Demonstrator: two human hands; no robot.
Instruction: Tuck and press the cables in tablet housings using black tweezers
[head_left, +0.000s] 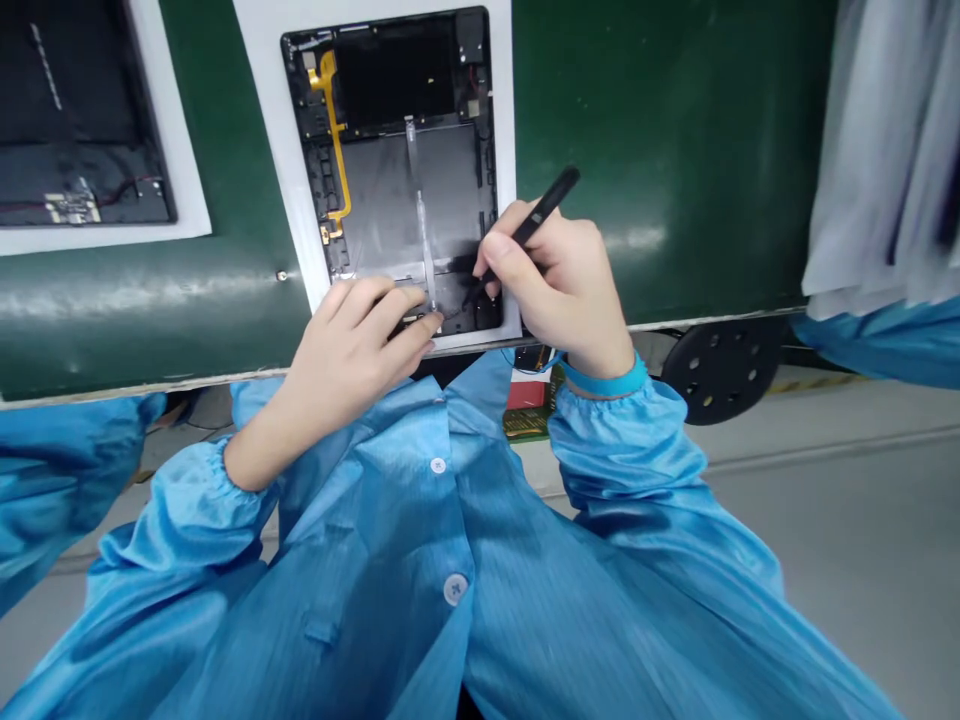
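Observation:
An opened tablet housing [375, 200] with its inside facing up lies on a white mat [266, 120]. A yellow flex cable [339, 150] runs along its left side, and a silvery flat cable [422, 225] crosses its middle. My right hand [559, 275] is closed around a slim black pen-like tool [546, 205]. That tool slants down to the housing's lower right corner, its tip close to the inner floor. My left hand [352, 345] lies across the lower edge, fingers bent and slightly apart. Its fingertips touch the area by the cable's lower end; nothing gripped shows there.
Another opened device [82, 150] lies on a white sheet at the left of the green bench [675, 150]. Grey-white sheets [877, 160] hang over the right end. Below the bench edge are a black perforated disc [724, 370] and blue sleeves of people on both sides.

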